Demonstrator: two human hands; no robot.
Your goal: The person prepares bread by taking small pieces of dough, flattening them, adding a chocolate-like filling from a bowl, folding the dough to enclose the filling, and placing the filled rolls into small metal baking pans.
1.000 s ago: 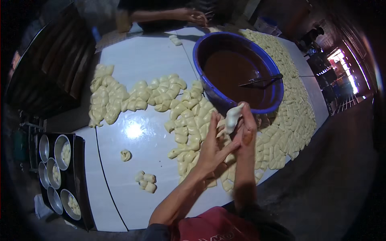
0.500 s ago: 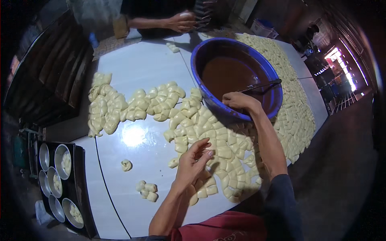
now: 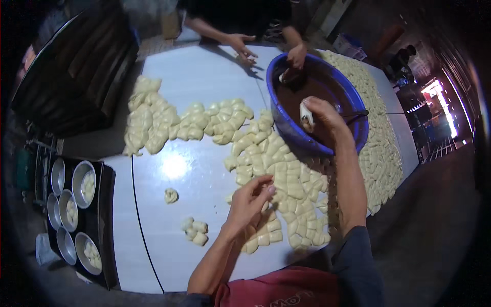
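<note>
Head fisheye, steep downward, close over table (image 3: 204, 82).

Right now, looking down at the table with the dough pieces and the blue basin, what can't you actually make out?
- Head view: the right hand hides most of the small pale thing it holds over the blue basin.
- The left hand covers the dough pieces under its fingertips, so any grip is unclear.
- The round tins at the left edge are too small and dark to read their contents.

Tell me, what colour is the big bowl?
Blue, seen from the head view: the big bowl.
</note>
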